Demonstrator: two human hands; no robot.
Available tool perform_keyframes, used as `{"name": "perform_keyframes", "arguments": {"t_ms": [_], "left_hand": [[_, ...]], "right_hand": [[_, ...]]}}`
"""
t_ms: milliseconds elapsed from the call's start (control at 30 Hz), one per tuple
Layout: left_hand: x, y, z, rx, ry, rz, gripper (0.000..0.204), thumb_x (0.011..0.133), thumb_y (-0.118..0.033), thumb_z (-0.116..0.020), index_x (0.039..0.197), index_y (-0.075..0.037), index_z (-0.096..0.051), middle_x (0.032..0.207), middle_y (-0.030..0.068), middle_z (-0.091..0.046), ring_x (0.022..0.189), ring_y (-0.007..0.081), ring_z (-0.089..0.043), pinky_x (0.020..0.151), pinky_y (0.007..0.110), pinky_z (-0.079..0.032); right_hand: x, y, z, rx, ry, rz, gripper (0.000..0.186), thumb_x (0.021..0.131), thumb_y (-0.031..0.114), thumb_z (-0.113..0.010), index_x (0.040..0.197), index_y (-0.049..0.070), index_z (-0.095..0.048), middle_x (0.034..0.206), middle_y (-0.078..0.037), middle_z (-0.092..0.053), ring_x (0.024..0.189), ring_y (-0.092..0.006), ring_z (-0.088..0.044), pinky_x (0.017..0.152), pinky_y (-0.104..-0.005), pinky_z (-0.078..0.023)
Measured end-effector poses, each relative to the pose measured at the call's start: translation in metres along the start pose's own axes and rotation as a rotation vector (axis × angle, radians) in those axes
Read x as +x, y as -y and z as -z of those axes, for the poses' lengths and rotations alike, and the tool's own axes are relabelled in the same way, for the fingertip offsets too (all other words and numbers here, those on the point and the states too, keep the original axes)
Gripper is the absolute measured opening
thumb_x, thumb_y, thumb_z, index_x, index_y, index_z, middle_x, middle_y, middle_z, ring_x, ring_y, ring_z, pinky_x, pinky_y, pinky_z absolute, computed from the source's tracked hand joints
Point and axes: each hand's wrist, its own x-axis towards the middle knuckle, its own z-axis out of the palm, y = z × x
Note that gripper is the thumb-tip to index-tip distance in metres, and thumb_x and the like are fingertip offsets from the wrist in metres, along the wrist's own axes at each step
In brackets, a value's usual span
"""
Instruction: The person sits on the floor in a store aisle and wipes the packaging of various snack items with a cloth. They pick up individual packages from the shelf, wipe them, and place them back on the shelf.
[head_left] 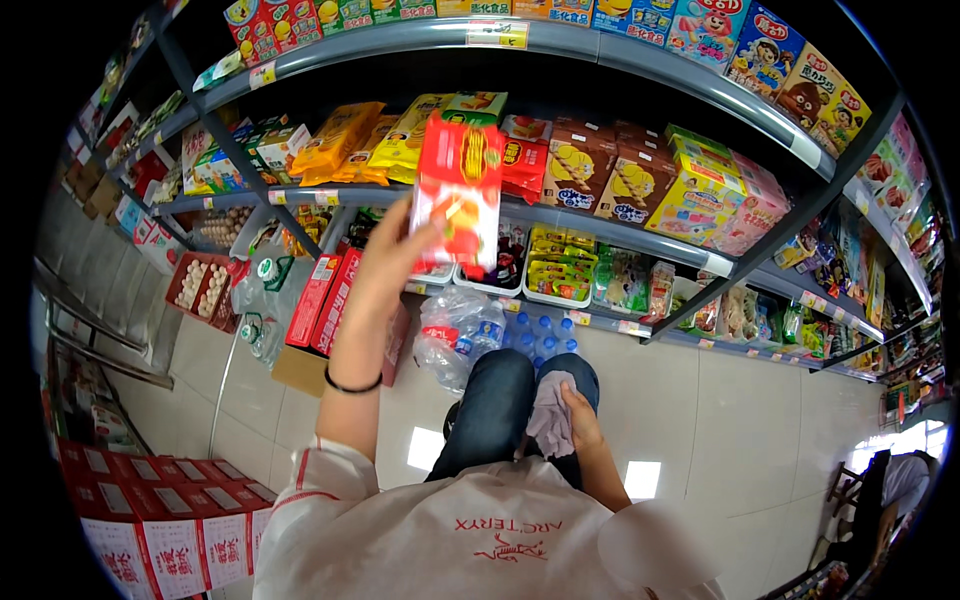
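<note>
My left hand (388, 252) is raised in front of the middle shelf (610, 228), closed on a red and white snack packet (462, 170) that stands upright in its grip. Behind the packet are yellow snack bags (408, 138), a red bag (524, 160) and brown boxes (577, 165), partly covered by it. Down at my knee, my right hand (582, 418) grips a crumpled pale grey cloth (551, 412). The cloth hangs over the inside of my thigh.
Boxed snacks line the upper shelf (560, 42). White bins (556, 298) of small packets fill the lowest level. Wrapped water bottles (540, 337) and red cartons (325, 305) stand on the floor before me. Stacked red and white boxes (170, 520) are at lower left.
</note>
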Motion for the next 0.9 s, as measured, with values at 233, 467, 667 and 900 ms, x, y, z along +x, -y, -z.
{"name": "perform_keyframes", "arguments": {"t_ms": [233,467,667,900], "left_hand": [[0.140,-0.022,-0.027,0.004,0.207,-0.008,0.057,0.091,-0.020,-0.069,0.137,0.002,-0.047,0.121,0.0128,-0.062,0.107,0.0202,-0.065,0.083,0.036,-0.059],[0.189,-0.008,-0.052,0.017,0.141,0.122,0.058,0.093,-0.021,-0.066,0.133,0.013,-0.041,0.125,0.0193,-0.056,0.107,0.0292,-0.065,0.083,0.038,-0.062],[0.206,-0.005,-0.082,0.307,0.015,0.058,0.051,0.099,-0.024,-0.055,0.125,0.018,-0.043,0.121,0.0231,-0.057,0.094,0.0332,-0.069,0.071,0.036,-0.064],[0.225,0.020,-0.081,1.025,-0.045,-0.038,0.038,0.097,-0.026,-0.052,0.096,0.009,-0.066,0.084,0.0271,-0.069,0.066,0.0336,-0.071,0.069,0.042,-0.057]], "right_hand": [[0.016,0.001,-0.003,0.100,-0.029,0.097,0.034,0.101,0.030,-0.055,0.117,0.000,-0.061,0.109,-0.009,-0.068,0.100,-0.0203,-0.065,0.089,-0.0330,-0.052],[0.014,0.001,-0.009,0.103,-0.022,0.131,0.032,0.102,0.028,-0.053,0.117,0.002,-0.061,0.110,-0.009,-0.067,0.100,-0.0196,-0.065,0.088,-0.0336,-0.052],[0.014,0.000,-0.003,0.120,-0.009,0.111,0.030,0.102,0.028,-0.054,0.118,0.003,-0.061,0.110,-0.006,-0.067,0.099,-0.0175,-0.065,0.088,-0.0324,-0.052],[0.017,-0.004,-0.003,0.115,0.030,0.139,0.032,0.102,0.028,-0.054,0.121,0.002,-0.061,0.113,-0.006,-0.067,0.102,-0.0167,-0.064,0.091,-0.0317,-0.050]]}}
